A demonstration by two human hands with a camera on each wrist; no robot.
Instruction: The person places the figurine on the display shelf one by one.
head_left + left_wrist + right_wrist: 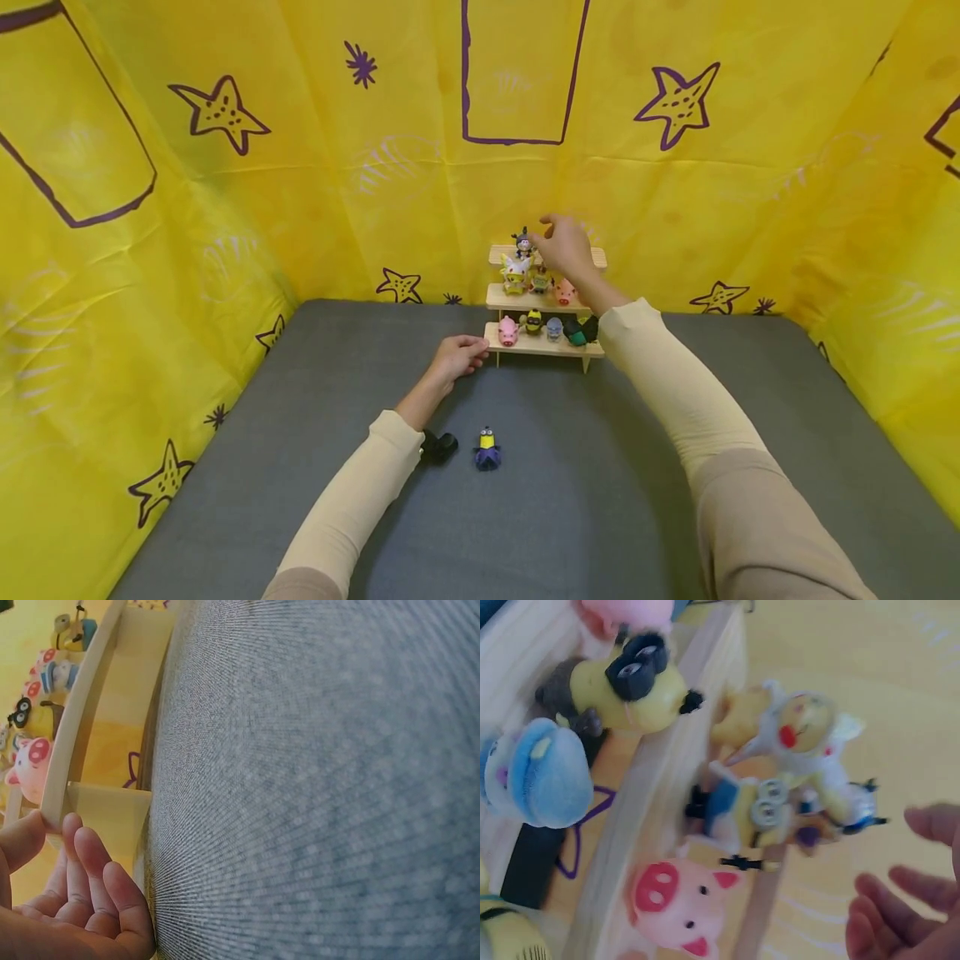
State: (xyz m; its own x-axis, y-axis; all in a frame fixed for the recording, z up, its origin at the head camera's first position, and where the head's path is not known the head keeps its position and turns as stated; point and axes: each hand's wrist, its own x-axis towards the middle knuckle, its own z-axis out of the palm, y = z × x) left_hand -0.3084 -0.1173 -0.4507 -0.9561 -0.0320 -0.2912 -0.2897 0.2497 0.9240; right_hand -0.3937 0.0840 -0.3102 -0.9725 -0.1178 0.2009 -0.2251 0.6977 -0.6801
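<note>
A three-tier wooden stand (543,298) holds small toy figures. My left hand (459,358) pinches the left end of its lowest shelf, thumb over the edge and fingers underneath, as the left wrist view shows. Beside that thumb sits a pink pig (31,769). At the top shelf, my right hand (566,247) is beside a small dark-horned figure (522,243). In the right wrist view its fingers (892,919) are loosely bent with nothing between them, apart from that figure. On the middle shelf stand a white-hooded yellow figure (515,275), a minion (754,810) and another pig (565,292).
On the lowest shelf are a goggled minion (534,322), a blue figure (554,329) and a dark green item (580,331). A blue-and-yellow minion (487,450) and a black object (441,447) lie on the grey table (585,500). Yellow cloth (420,208) hangs behind.
</note>
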